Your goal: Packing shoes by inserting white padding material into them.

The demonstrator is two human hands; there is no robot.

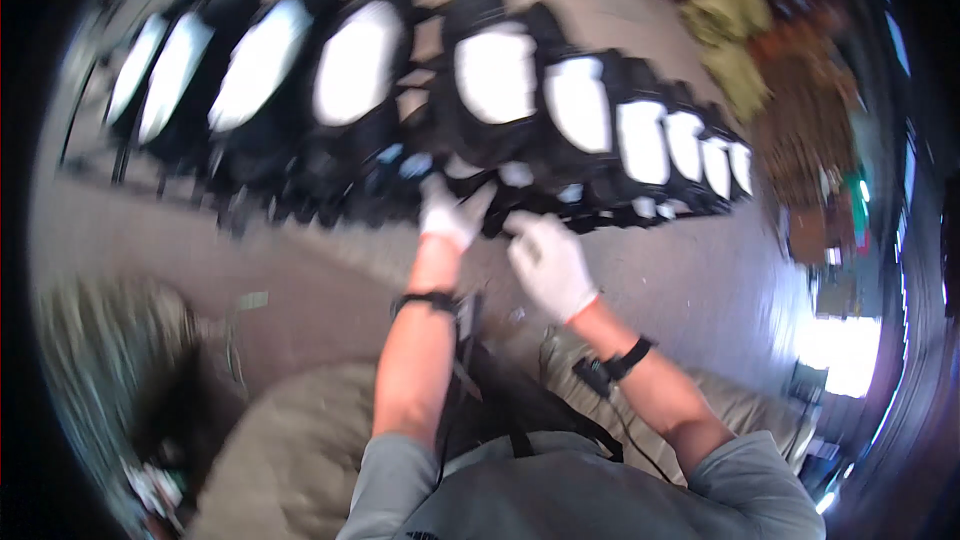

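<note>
A long row of black shoes with white insoles stands on a dark rack, among them one shoe (495, 75) straight ahead of my hands. My left hand (452, 217), in a white glove, reaches up to the rack's lower edge below that shoe. Its thumb and fingers are spread apart, touching or close against dark shapes there. Just to the right is my right hand (552, 265), also gloved in white, with its fingers curled in toward the rack. Whatever those fingers may hold is hidden. Motion blur smears the fingertips and the lower shoes.
The dark rack (120, 162) runs across from left to right, with more shoes low under the top row. At the right lie stacked brown bundles (805, 130) and a yellowish cloth heap (725, 25). Large tan covered shapes (290, 440) stand close to my body.
</note>
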